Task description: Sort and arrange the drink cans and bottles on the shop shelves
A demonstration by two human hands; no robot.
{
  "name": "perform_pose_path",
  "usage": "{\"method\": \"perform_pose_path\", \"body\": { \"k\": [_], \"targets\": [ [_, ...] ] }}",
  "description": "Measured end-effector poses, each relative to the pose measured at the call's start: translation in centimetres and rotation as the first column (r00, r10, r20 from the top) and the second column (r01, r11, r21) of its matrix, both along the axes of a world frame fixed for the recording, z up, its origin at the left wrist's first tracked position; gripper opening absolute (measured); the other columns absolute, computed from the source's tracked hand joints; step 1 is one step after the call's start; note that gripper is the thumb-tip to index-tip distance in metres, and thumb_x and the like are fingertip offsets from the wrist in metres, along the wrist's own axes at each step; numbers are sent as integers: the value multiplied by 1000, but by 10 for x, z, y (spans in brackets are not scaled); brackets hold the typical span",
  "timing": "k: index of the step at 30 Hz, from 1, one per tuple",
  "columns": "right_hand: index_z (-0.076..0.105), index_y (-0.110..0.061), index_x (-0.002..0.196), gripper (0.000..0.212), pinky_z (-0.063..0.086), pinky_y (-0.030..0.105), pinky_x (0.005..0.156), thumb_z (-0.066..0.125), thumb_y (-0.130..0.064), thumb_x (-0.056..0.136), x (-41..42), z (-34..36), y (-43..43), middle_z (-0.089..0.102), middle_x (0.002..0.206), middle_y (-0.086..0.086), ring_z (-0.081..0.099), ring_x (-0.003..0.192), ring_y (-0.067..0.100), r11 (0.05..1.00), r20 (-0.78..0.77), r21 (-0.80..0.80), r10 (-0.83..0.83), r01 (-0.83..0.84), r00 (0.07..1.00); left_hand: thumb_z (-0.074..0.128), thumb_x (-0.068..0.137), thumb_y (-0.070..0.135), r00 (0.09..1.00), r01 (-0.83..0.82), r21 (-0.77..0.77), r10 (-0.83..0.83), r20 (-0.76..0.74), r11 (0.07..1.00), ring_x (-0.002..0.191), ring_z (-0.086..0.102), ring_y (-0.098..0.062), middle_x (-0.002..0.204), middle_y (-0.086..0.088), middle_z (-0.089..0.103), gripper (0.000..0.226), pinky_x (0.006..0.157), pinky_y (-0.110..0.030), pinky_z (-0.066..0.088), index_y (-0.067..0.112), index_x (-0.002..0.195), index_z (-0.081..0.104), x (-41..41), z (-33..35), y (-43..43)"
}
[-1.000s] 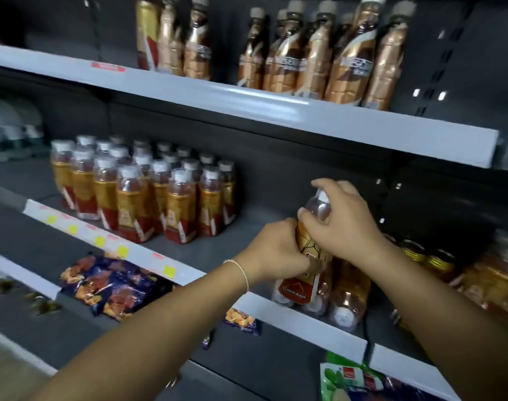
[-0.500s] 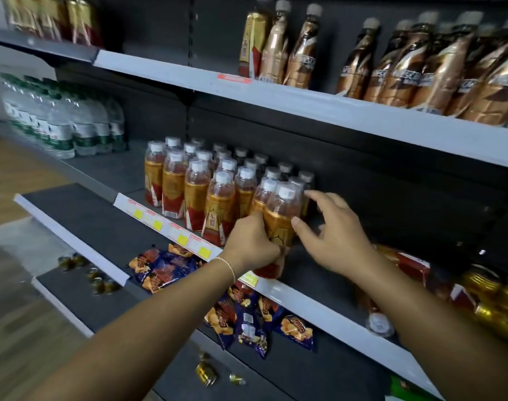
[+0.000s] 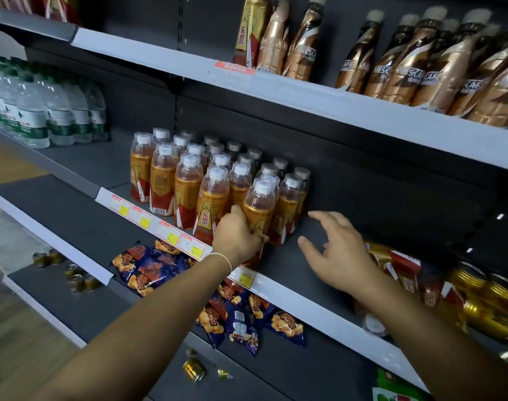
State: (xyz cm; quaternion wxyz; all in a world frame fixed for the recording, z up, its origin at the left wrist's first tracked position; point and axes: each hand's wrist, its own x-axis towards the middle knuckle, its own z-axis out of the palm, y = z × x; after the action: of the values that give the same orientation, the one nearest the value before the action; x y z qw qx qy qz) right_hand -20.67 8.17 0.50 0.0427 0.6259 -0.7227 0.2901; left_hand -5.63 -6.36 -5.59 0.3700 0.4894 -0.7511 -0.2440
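An orange drink bottle with a white cap (image 3: 260, 208) stands at the front right of a block of like bottles (image 3: 189, 180) on the middle shelf (image 3: 299, 296). My left hand (image 3: 236, 237) grips its lower half, fingers curled round the label. To its right my right hand (image 3: 335, 251) hovers over bare shelf with fingers spread, holding nothing. More orange bottles lie on their sides (image 3: 397, 264) behind my right wrist, next to gold cans (image 3: 489, 302).
Copper coffee bottles (image 3: 420, 65) line the top shelf. Water bottles (image 3: 44, 111) stand at the far left. Snack bags (image 3: 148, 264) lie on the shelf below, and small gold cans (image 3: 76, 277) sit on the lower shelves. Wooden floor shows at the left.
The bottle went left from the lying pile to the standing block and now stands at its front right. My right hand has let go of it and drawn back to the right.
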Motion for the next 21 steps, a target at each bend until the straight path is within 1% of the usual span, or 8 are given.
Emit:
{"method": "perform_pose_path", "body": {
  "k": [3, 7, 10, 14, 19, 20, 21],
  "targets": [
    [50, -17, 142, 55, 50, 42, 99, 66, -35, 91, -4, -5, -1, 47, 141, 3, 55, 117, 22, 1000, -5, 23, -5, 5, 1000, 87, 70, 38, 1000, 15, 25, -14, -9, 1000, 96, 63, -30, 102, -7, 64, 62, 81, -41, 56, 14, 105, 42, -2, -1, -4],
    [50, -20, 141, 55, 52, 43, 96, 65, -36, 91, -6, -11, -2, 46, 140, 1, 57, 111, 22, 999, 4, 46, -1, 1, 1000, 85, 72, 31, 997, 75, 83, -77, 20, 994, 107, 62, -27, 112, -7, 63, 67, 89, -36, 54, 12, 119, 42, -5, -7, -10],
    [51, -21, 140, 54, 53, 41, 95, 65, -38, 91, -9, -15, 0, 46, 140, 0, 59, 105, 24, 998, 1, 59, 11, -11, 1000, 83, 74, 28, 995, 75, 117, -81, 49, 990, 110, 60, -30, 117, -10, 61, 69, 86, -33, 52, 10, 124, 38, -8, -9, -12],
    [50, -20, 140, 54, 51, 40, 96, 64, -38, 91, -17, -18, 6, 46, 140, 1, 60, 103, 27, 997, 0, 70, 16, -16, 1000, 82, 76, 25, 996, 59, 203, -71, 50, 977, 112, 58, -30, 118, -10, 59, 73, 80, -28, 47, 9, 128, 33, -8, -5, -15],
    [50, -19, 141, 55, 47, 32, 98, 64, -36, 91, -27, -16, 13, 46, 141, 4, 61, 101, 31, 997, -31, 73, 27, -25, 999, 78, 81, 22, 998, 29, 275, -42, 41, 961, 117, 54, -31, 121, -10, 56, 68, 86, -31, 47, 9, 130, 33, -9, 2, -2],
    [50, -17, 141, 55, 45, 31, 98, 64, -36, 91, -30, -15, 13, 46, 140, 5, 62, 100, 32, 997, -44, 73, 29, -26, 999, 77, 83, 23, 998, 12, 286, -31, 61, 958, 117, 55, -31, 121, -11, 57, 65, 87, -32, 48, 8, 130, 35, -9, 4, 2],
    [50, -16, 141, 55, 43, 30, 98, 64, -35, 91, -33, -13, 14, 47, 140, 6, 62, 100, 32, 997, -55, 73, 30, -26, 998, 74, 85, 24, 994, -10, 278, -22, 111, 961, 114, 56, -31, 120, -12, 59, 60, 86, -32, 49, 6, 129, 39, -9, 7, 8]
  ]
}}
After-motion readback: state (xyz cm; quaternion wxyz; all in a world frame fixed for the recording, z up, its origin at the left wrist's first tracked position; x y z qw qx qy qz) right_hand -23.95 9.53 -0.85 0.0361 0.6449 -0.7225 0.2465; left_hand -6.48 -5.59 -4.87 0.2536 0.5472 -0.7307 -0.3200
